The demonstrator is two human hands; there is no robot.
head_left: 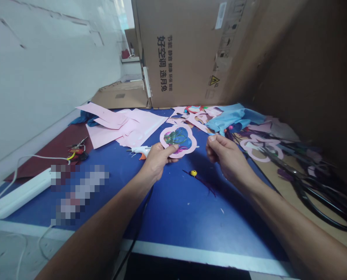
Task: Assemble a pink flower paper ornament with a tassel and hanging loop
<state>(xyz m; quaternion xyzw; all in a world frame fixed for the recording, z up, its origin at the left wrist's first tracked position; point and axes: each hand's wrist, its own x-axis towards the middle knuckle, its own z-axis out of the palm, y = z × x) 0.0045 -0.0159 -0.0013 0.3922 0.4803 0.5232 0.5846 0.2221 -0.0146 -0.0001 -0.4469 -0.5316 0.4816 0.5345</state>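
Pink-rimmed flower piece (177,138) in left hand (157,161).
We find its lower edge pinched above the tabletop (167,217); the right hand (220,151), near its right side, is curled, contents we cannot tell.

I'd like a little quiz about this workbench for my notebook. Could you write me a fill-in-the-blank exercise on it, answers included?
1. The left hand holds a scalloped paper frame coloured ____.
2. The round bead with the purple strands is ____.
3. The trigger of the white glue gun is ____.
4. The large scissors lie on the person's ____ side.

Missing words: pink; yellow; orange; right.
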